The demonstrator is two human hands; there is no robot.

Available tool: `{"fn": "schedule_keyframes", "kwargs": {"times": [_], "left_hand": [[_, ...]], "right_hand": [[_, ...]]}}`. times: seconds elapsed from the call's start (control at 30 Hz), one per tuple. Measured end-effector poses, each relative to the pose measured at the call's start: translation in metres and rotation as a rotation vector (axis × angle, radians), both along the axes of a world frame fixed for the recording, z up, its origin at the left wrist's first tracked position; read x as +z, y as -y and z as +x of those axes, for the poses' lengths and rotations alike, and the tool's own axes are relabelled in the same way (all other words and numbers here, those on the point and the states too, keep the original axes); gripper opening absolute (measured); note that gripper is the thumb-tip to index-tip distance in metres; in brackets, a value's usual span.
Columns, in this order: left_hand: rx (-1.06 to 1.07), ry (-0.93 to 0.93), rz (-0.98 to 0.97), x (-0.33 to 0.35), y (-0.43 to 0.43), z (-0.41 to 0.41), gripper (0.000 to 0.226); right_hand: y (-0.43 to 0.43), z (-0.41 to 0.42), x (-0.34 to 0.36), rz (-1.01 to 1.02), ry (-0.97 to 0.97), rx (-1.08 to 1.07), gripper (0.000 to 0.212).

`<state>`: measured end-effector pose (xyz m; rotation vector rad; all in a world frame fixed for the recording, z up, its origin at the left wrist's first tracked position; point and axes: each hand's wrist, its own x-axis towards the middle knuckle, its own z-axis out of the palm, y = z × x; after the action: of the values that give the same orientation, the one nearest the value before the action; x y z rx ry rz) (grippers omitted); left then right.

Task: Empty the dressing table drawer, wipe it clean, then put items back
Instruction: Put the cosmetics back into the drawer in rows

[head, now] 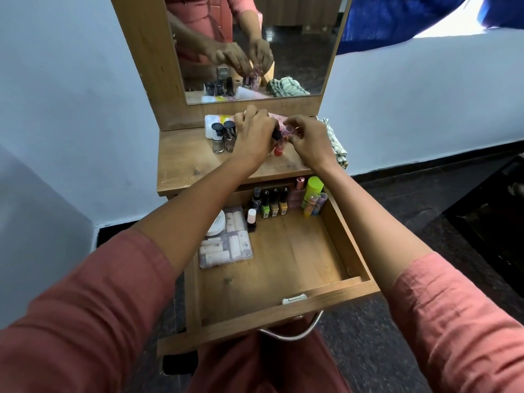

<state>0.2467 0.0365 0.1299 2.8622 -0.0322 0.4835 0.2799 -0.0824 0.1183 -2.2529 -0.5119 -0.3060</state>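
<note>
While drawer [347,239] still holds many items, emptying's early: left grip [255,134] clasps red polish bottle [278,150], right grip [309,140] pinches pink bottle [287,129] over desk [184,160]; wipe pending.

Salmon-pink, lightly crinkled cloth is worn: the left sleeve [85,293] and right sleeve [459,321] are ended below the elbow, and the lap [226,373] is covered alike. The left hand [255,137] and right hand [309,143] are left bare.
</note>
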Motion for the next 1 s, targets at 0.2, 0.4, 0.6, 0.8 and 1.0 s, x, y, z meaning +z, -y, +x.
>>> {"fn": "schedule_keyframes", "kwargs": {"times": [0.2, 0.4, 0.6, 0.8, 1.0], "left_hand": [[-0.046, -0.031, -0.133, 0.003, 0.010, -0.017, 0.021], [-0.170, -0.046, -0.325, -0.006, 0.024, -0.045, 0.023], [-0.141, -0.108, -0.427, -0.043, 0.041, -0.058, 0.023], [-0.101, -0.215, -0.424, -0.077, 0.052, -0.055, 0.021], [-0.078, -0.235, -0.417, -0.095, 0.055, -0.048, 0.021]], "right_hand": [[0.023, -0.021, 0.008, -0.005, 0.020, 0.028, 0.027], [0.049, -0.048, 0.004, -0.043, 0.011, 0.051, 0.027], [0.060, -0.063, -0.023, -0.127, -0.054, 0.088, 0.022], [0.059, -0.062, -0.053, -0.194, -0.169, 0.046, 0.016], [0.057, -0.055, -0.074, -0.415, -0.079, -0.021, 0.017]]}}
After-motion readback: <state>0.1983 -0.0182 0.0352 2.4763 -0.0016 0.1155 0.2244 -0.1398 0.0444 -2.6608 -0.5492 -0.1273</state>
